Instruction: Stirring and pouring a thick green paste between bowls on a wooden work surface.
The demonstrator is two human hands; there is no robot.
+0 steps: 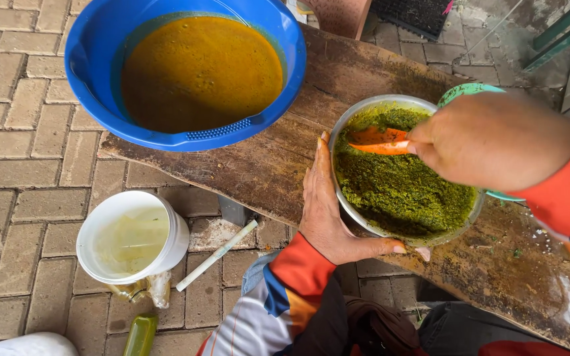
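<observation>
A metal bowl (354, 115) full of coarse green paste (400, 188) stands on a worn wooden bench (265, 165). My left hand (324, 211) cups the bowl's near left side, fingers flat against the rim. My right hand (493, 138) reaches in from the right and grips an orange spoon (377, 142) whose tip lies in the paste at the bowl's upper part. A large blue plastic basin (90, 53) holding orange-brown liquid (199, 69) sits at the bench's left end, partly over its edge.
On the brick paving below the bench stand a white bucket (176, 231) with pale liquid, a white stick (216, 256), and a green bottle (141, 335). A teal rim (463, 92) shows behind the metal bowl. My knees are under the bench's near edge.
</observation>
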